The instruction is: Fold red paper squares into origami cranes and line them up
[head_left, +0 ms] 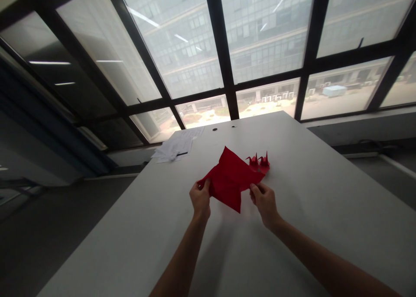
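Note:
A creased sheet of red paper is held up above the white table, one corner pointing away from me and another toward me. My left hand pinches its left corner between thumb and fingers. On the other side, my right hand is closed on the edge near the right corner. Just behind that corner stand two folded red paper cranes, a left crane and a right crane, partly covered by the sheet.
The white table stretches away toward tall dark-framed windows. Several printed papers lie at its far left with a dark pen on them. Two small round holes sit near the far edge.

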`<state>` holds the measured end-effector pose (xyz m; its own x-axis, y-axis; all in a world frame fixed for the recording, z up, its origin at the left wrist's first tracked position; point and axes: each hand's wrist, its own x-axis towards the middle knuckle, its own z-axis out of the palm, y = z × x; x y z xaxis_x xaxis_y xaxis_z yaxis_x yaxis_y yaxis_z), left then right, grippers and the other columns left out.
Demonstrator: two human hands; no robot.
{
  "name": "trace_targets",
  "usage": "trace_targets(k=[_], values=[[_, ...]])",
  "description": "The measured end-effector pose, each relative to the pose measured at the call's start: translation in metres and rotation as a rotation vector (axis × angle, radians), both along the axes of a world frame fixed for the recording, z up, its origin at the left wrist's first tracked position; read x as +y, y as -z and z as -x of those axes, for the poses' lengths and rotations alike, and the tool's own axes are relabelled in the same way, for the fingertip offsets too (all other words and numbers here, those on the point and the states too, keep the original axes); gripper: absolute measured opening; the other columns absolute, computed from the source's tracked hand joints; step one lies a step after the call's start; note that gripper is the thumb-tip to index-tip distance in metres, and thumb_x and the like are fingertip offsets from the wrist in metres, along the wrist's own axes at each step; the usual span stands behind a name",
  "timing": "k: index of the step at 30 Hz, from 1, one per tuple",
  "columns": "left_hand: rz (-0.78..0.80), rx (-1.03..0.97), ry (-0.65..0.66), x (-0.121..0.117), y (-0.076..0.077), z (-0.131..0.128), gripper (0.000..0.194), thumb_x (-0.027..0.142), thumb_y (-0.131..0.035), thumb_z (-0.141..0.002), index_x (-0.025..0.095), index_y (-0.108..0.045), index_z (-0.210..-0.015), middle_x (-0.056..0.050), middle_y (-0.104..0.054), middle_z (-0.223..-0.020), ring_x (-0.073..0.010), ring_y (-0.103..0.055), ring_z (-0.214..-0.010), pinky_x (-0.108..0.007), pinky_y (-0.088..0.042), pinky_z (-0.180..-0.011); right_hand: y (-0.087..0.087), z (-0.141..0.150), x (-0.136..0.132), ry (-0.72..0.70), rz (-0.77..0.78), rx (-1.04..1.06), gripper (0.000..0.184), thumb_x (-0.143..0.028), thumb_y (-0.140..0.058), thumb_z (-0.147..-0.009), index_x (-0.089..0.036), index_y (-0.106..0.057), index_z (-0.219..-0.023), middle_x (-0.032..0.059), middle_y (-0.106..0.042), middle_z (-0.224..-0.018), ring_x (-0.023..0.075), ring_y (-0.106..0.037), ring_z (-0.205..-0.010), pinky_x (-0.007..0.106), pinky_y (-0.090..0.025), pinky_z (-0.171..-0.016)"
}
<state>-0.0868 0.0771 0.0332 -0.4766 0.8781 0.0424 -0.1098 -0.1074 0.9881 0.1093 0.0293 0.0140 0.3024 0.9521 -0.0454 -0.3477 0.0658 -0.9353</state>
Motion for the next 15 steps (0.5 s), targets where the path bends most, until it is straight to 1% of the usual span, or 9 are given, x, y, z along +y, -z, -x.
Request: trace_targets(k=[4, 8, 11, 13, 15], values=[[0.124, -0.119, 0.082, 0.0, 0.003, 0.009, 0.037, 0.033, -0.084, -0.069, 0.01, -0.065, -0.092, -0.007, -0.071, -0.082, -0.0149, -0.067, -0.065, -0.03, -0.059, -0.062, -0.006, -0.013, 0.009, -0.121, -0.042, -0.015, 0.031, -0.039, -0.067, -0.076, -0.019, -0.051, -0.058, -0.0046, -0.046, -0.05, 0.0088, -0.036, -0.045, 0.024, -0.025, -0.043], [0.191, -0.162, 0.13, -0.004, 0.009, 0.019, 0.031, 0.028, -0.082, -0.074, 0.013, -0.063, -0.093, -0.006, -0.071, -0.084, -0.0126, -0.068, -0.065, -0.027, -0.059, -0.063, -0.003, -0.025, 0.016, -0.216, -0.068, -0.016, 0.03, -0.039, -0.065, -0.077, -0.02, -0.049, -0.06, -0.0057, -0.045, -0.051, 0.0076, -0.034, -0.045, 0.023, -0.023, -0.043], [0.217, -0.139, 0.189, -0.011, 0.007, 0.03, 0.029, 0.027, -0.081, -0.077, 0.015, -0.062, -0.095, -0.005, -0.072, -0.086, -0.0112, -0.068, -0.066, -0.024, -0.059, -0.065, 0.001, -0.032, 0.02, -0.303, -0.071, -0.028, 0.028, -0.039, -0.063, -0.077, -0.02, -0.048, -0.062, -0.0061, -0.045, -0.052, 0.0076, -0.035, -0.045, 0.023, -0.024, -0.044], [0.258, -0.11, 0.285, -0.016, 0.001, 0.039, 0.036, 0.024, -0.086, -0.07, 0.014, -0.064, -0.098, -0.007, -0.073, -0.088, -0.0145, -0.069, -0.068, -0.027, -0.059, -0.064, 0.003, -0.035, 0.022, -0.366, -0.063, -0.053, 0.027, -0.038, -0.06, -0.076, -0.021, -0.046, -0.061, -0.0065, -0.044, -0.052, 0.0073, -0.034, -0.044, 0.023, -0.023, -0.043], [0.319, -0.062, 0.421, -0.018, -0.005, 0.047, 0.054, 0.019, -0.091, -0.061, 0.013, -0.065, -0.108, -0.013, -0.074, -0.094, -0.021, -0.072, -0.072, -0.031, -0.059, -0.064, 0.005, -0.039, 0.023, -0.441, -0.046, -0.098, 0.027, -0.036, -0.059, -0.075, -0.021, -0.044, -0.059, -0.0068, -0.042, -0.05, 0.007, -0.033, -0.043, 0.022, -0.022, -0.042]])
